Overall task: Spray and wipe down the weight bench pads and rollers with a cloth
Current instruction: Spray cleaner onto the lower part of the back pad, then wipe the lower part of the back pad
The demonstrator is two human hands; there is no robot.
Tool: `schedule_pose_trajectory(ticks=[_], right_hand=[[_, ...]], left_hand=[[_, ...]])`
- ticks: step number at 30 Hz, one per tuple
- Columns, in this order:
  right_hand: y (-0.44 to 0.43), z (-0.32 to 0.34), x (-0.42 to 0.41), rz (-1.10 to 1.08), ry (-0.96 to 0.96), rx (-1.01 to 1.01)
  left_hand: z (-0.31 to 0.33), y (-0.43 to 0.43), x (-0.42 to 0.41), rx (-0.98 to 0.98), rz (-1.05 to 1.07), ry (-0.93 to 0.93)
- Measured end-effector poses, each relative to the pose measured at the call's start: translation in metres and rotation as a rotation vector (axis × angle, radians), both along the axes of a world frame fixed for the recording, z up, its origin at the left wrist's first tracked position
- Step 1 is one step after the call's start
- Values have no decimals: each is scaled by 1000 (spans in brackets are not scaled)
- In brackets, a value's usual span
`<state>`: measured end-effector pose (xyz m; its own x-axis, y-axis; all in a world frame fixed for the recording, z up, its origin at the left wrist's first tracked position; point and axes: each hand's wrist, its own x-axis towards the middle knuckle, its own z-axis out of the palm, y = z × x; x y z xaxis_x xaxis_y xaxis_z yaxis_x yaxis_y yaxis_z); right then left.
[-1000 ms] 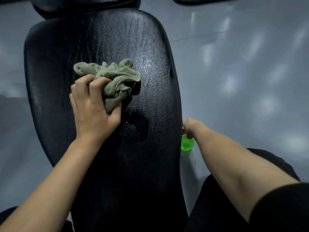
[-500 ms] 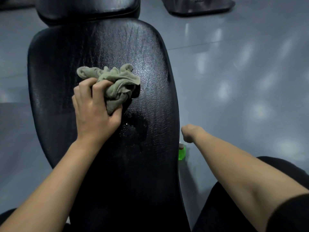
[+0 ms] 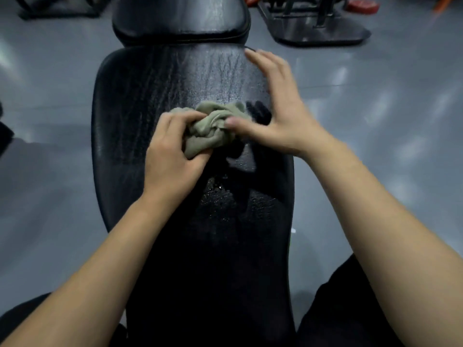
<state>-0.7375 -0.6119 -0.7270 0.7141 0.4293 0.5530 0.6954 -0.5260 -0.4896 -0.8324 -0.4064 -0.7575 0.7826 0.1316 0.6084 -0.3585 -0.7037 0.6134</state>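
A long black bench pad (image 3: 155, 101) runs away from me, its cracked vinyl wet with spray droplets. A second black pad (image 3: 180, 18) sits beyond its far end. My left hand (image 3: 170, 156) grips a crumpled olive-green cloth (image 3: 210, 131) on the middle of the long pad. My right hand (image 3: 275, 106) hovers over the pad's right side with straight, spread fingers, and its thumb touches the cloth. The spray bottle is out of sight.
Shiny grey floor (image 3: 375, 121) lies on both sides of the bench. A black metal machine base (image 3: 315, 28) stands at the back right, with red items behind it. My dark-clothed legs (image 3: 338, 316) straddle the bench's near end.
My right hand has come up from the green bottle on the floor beside the bench and now reaches over the pad to the cloth. The left hand still grips the cloth. The bottle has dropped from view.
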Motion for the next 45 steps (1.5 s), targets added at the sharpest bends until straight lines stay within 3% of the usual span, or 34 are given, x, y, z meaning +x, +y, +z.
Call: schedule_pose_trajectory(ticks=[2, 4, 6, 9, 10, 13, 15, 17, 29, 34, 37, 45], right_hand=[[22, 1, -16, 158, 48, -138], [34, -4, -27, 259, 116, -53], [32, 0, -35, 255, 131, 35], [15, 6, -52, 197, 68, 10], [9, 6, -62, 205, 58, -41], [-4, -6, -98, 313, -30, -335], [-6, -31, -125, 341, -105, -511], [-8, -59, -148, 274, -69, -579], [1, -110, -169, -14, -220, -340], [-27, -90, -121, -346, -105, -122], [-37, -84, -111, -555, 90, -96], [-31, -91, -138, -700, 248, -43]], left_hand=[[10, 4, -5, -95, -130, 43], [19, 19, -8, -171, -293, 144], [27, 40, -10, -259, -435, 258], [34, 65, -9, -562, -484, 317], [32, 68, -8, -548, -420, 265], [15, 63, -6, -129, -128, 46], [1, 53, -7, 140, -60, -45], [-8, 36, -7, 266, -22, -116], [-31, 13, -6, 423, 10, -150], [-28, -3, 2, 490, 39, -189], [-28, -9, 6, 498, 9, -174], [-31, -10, 14, 521, 8, -115]])
